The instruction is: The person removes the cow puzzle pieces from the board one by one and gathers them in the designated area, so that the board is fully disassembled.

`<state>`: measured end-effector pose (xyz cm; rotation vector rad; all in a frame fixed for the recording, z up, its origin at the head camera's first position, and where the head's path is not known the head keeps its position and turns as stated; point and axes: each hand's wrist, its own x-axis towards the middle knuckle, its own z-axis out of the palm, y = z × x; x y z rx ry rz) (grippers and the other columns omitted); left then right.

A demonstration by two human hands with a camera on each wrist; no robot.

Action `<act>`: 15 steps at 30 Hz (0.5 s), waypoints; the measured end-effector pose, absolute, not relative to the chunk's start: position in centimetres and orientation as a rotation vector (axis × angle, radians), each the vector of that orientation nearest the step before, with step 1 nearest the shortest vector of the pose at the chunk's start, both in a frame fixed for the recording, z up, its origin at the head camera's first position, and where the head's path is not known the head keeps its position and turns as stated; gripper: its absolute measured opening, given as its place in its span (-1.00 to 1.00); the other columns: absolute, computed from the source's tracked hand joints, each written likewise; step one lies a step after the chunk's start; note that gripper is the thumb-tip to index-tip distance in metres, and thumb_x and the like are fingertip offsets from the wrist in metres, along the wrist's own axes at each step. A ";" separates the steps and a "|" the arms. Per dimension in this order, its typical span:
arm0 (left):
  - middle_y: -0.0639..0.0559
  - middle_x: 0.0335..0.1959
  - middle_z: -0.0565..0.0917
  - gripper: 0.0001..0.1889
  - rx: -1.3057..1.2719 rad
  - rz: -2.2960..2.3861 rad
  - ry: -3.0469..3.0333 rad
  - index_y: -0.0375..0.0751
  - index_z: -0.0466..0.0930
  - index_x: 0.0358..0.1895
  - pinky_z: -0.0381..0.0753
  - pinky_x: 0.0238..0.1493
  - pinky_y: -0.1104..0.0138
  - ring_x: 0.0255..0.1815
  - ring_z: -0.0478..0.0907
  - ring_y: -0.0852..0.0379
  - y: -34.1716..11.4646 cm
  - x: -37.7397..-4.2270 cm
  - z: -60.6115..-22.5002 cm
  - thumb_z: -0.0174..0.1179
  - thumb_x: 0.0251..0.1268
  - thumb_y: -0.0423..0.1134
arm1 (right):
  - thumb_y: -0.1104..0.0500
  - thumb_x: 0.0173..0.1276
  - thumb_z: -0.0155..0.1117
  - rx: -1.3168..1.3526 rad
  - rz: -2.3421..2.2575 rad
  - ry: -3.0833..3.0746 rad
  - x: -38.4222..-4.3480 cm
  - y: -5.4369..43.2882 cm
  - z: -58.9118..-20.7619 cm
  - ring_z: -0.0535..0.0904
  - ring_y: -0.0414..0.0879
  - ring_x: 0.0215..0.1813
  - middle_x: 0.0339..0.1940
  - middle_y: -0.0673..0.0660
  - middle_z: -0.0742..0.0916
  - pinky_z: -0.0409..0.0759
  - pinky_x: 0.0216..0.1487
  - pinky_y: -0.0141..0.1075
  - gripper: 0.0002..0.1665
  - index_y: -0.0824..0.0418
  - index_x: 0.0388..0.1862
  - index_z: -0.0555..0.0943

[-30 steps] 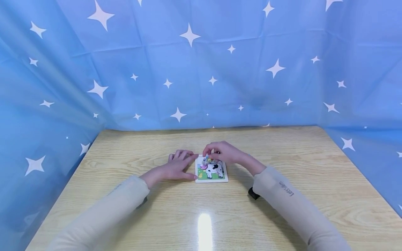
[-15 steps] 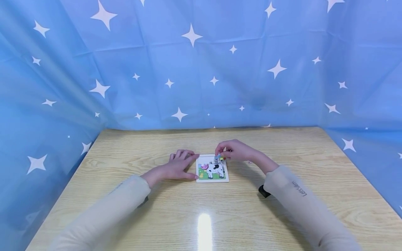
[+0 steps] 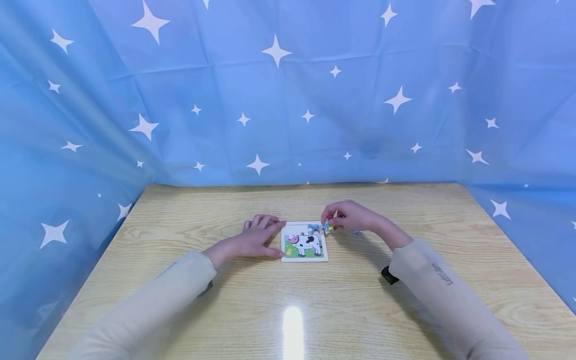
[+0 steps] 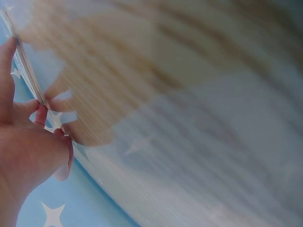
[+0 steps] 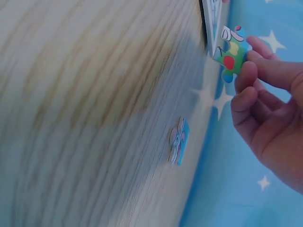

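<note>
A white-framed jigsaw puzzle (image 3: 304, 247) with a spotted cow lies flat on the table, its upper left part plain white and coloured bits at its upper right. My left hand (image 3: 254, 241) touches the puzzle's left edge, index finger near the far corner and thumb near the close one. Just off the right edge, my right hand (image 3: 353, 218) pinches a puzzle piece (image 5: 231, 55) between thumb and fingertips. That piece is green and blue with a red spot, held up off the table in the right wrist view. A loose piece (image 5: 178, 141) lies right of the puzzle.
The wooden table (image 3: 252, 305) stretches out around the puzzle, with a bright glare spot near its front. Behind and beside it hangs a blue curtain (image 3: 297, 90) with white stars.
My right hand has moved right with the pinched piece, from over the puzzle's upper part to beyond its right edge. The loose piece has come into sight. My left hand stays put.
</note>
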<state>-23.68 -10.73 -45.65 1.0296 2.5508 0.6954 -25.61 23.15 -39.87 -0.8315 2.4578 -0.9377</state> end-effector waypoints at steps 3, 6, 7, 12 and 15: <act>-0.32 0.68 0.20 0.00 1.024 0.690 2.550 -0.23 0.14 0.79 0.10 0.41 -0.24 0.65 0.01 -0.40 -10.8 -23.7 -45.6 0.39 0.48 0.15 | 0.39 0.71 0.18 -0.824 -0.916 2.470 -25.6 23.7 -39.8 0.56 0.03 -0.36 -0.35 0.10 0.69 0.53 -0.22 -0.17 -0.80 0.25 -0.03 0.74; -0.31 0.68 0.20 0.00 1.024 0.688 2.551 -0.24 0.14 0.79 0.10 0.40 -0.24 0.64 0.02 -0.39 -10.8 -23.7 -45.5 0.39 0.48 0.14 | 0.38 0.70 0.19 -0.810 -0.896 2.475 -25.7 24.2 -39.6 0.58 0.03 -0.34 -0.31 0.08 0.72 0.57 -0.18 -0.11 -0.82 0.26 -0.03 0.74; -0.31 0.68 0.21 0.00 1.023 0.686 2.552 -0.24 0.14 0.79 0.10 0.40 -0.24 0.64 0.02 -0.39 -10.8 -23.7 -45.6 0.39 0.49 0.15 | 0.37 0.71 0.19 -0.806 -0.889 2.475 -25.7 24.4 -39.5 0.59 0.03 -0.34 -0.31 0.08 0.72 0.58 -0.18 -0.09 -0.83 0.26 -0.02 0.74; -0.31 0.67 0.21 -0.01 1.028 0.680 2.560 -0.24 0.15 0.78 0.11 0.39 -0.24 0.63 0.03 -0.36 -10.8 -23.6 -45.5 0.40 0.49 0.14 | 0.36 0.71 0.20 -0.779 -0.866 2.474 -25.7 25.1 -39.3 0.58 -0.02 -0.32 -0.27 0.06 0.74 0.57 -0.17 -0.13 -0.83 0.26 -0.03 0.74; -0.31 0.67 0.21 -0.01 1.026 0.680 2.556 -0.24 0.15 0.79 0.10 0.39 -0.23 0.64 0.02 -0.36 -10.7 -23.6 -45.5 0.39 0.49 0.13 | 0.36 0.70 0.21 -0.770 -0.862 2.473 -25.8 25.6 -39.1 0.55 -0.03 -0.34 -0.31 0.07 0.72 0.54 -0.19 -0.17 -0.84 0.26 -0.04 0.74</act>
